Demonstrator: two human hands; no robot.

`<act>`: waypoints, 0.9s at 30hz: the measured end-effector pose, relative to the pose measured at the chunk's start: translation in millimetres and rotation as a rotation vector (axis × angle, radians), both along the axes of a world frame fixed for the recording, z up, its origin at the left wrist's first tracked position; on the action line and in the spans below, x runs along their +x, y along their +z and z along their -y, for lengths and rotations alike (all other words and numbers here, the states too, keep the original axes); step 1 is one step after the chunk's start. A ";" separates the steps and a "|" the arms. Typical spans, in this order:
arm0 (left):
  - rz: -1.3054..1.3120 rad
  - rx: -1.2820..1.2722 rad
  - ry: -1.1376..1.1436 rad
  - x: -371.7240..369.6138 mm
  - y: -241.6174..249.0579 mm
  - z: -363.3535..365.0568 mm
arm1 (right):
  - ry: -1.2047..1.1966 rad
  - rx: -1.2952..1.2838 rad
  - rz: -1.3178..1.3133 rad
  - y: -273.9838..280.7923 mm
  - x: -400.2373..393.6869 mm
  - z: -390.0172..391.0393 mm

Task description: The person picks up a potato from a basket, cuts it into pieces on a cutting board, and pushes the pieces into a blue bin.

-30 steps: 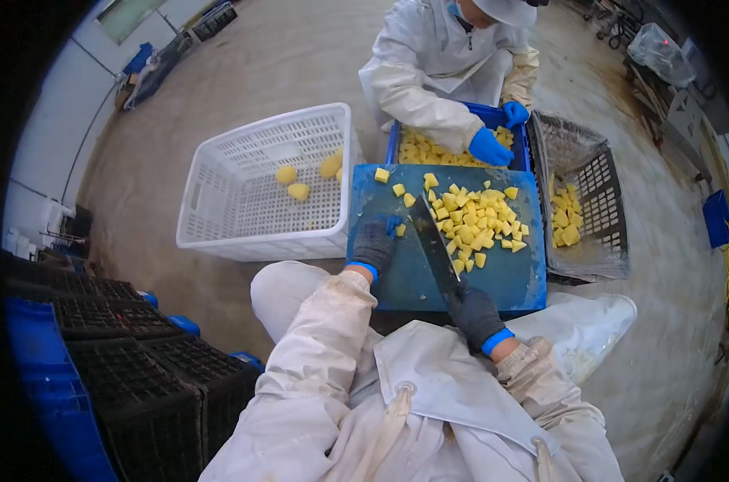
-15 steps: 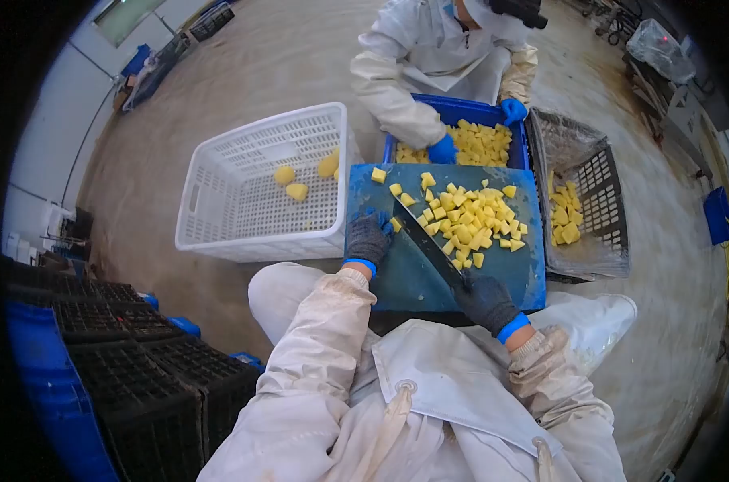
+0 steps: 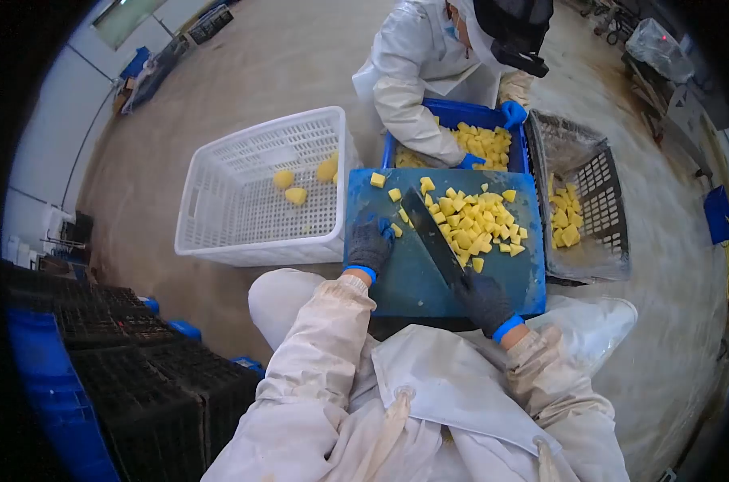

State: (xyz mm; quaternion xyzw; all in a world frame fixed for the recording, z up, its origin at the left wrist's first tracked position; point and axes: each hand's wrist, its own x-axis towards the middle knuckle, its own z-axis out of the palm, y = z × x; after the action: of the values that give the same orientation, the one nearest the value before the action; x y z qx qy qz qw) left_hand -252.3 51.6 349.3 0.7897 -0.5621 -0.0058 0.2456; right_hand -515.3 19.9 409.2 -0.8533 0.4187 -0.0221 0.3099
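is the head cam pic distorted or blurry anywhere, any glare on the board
Head view: strong fisheye, black corners, the floor and the white basket bowing outward. Centre is sharp: knife in the right hand, left hand, yellow cubes on the blue cutting board. Light is soft and even, no glare there; edges smear, dark crates underexposed.

white basket [image 3: 220, 217] left, grey basket [image 3: 601, 193] right, black crates [image 3: 139, 361] stacked near left
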 end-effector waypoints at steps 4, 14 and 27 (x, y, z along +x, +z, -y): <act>-0.159 0.081 0.057 16.5 -3.1 -2.6 | 0.014 0.042 -0.034 30.1 -3.3 -7.7; -0.136 0.039 0.079 72.9 8.6 38.4 | -0.146 0.071 0.104 14.5 -15.5 -16.7; -0.109 0.430 0.001 57.5 26.6 38.8 | -0.059 0.100 0.128 23.0 -49.1 -34.2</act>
State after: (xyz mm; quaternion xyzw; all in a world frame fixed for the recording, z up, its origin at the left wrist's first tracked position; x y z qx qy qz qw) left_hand -194.8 12.8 375.9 0.8227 -0.5335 -0.1681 0.1017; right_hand -564.4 54.1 432.1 -0.8210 0.4236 -0.0647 0.3774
